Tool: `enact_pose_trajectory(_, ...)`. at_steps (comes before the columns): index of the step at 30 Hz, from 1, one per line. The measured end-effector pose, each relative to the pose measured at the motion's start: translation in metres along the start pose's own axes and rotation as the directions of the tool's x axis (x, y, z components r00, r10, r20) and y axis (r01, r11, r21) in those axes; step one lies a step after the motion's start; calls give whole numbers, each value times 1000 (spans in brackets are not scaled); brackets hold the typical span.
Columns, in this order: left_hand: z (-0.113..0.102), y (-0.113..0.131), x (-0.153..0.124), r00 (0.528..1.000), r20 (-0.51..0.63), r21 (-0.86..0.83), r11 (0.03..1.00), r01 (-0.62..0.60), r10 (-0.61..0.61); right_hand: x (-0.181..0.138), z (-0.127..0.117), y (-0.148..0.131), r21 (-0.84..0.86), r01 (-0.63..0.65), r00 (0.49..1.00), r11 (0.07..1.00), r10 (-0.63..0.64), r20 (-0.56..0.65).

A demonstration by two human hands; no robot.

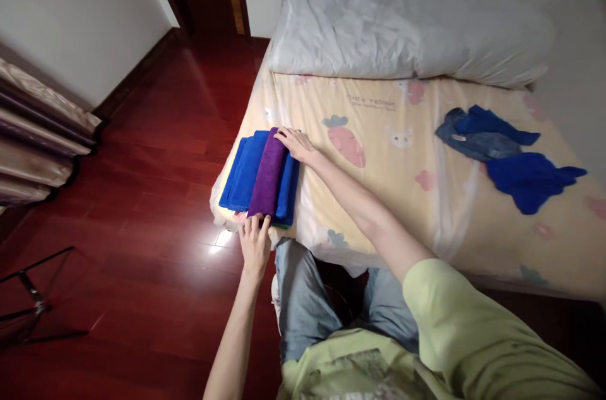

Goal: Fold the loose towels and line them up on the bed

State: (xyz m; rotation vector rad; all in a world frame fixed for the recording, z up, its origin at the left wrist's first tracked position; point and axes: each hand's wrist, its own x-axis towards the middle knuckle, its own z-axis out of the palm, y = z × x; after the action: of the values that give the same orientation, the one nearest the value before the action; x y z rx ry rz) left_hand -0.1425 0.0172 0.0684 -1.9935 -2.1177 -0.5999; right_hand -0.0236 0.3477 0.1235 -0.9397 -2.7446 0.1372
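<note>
My left hand (255,242), fingers bent over the near end of one folded purple cloth (265,176), whether pinching or only pressing I cannot tell; the cloth lies atop folded blue cloths (246,163) at the corner of a bed (388,198). My right hand (296,145), fingers loosely extended across the purple cloth's far end, thumb's hold unclear. Beyond: crumpled blue cloths (533,179), well apart to the right; pale grey bedding (402,24), heaped.
</note>
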Motion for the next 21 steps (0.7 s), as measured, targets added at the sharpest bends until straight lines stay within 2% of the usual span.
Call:
enact_pose_trajectory(3,-20,26,-24,998,-4,-66,996,-68,68,-70,-11,8,126,-62,983,990,83,-166)
enact_pose_trajectory(6,-25,67,-51,967,33,-197,950,-240,252,-187,-7,32,212,-203,937,956,252,-242)
enact_pose_trajectory(7,-24,83,-57,946,55,-238,924,-300,321,-233,-3,43,230,-294,903,928,349,-252)
enact_pose_trajectory(9,-16,118,-58,889,103,-304,866,-398,446,-323,4,67,242,-501,791,831,553,-262)
enact_pose_trajectory(11,-8,155,-49,829,140,-353,809,-470,542,-403,8,87,202,-646,687,736,676,-265)
enact_pose_trajectory(13,-1,193,-32,773,159,-394,757,-521,614,-464,7,100,140,-759,587,635,762,-275)
enact_pose_trajectory(16,13,252,-1,695,178,-438,689,-578,696,-514,6,109,55,-861,474,505,838,-269)
enact_pose_trajectory(19,37,315,32,636,222,-477,651,-590,739,-527,10,112,21,-879,453,477,848,-274)
enact_pose_trajectory(21,63,354,52,621,270,-494,660,-567,736,-528,15,113,30,-880,446,474,846,-292)
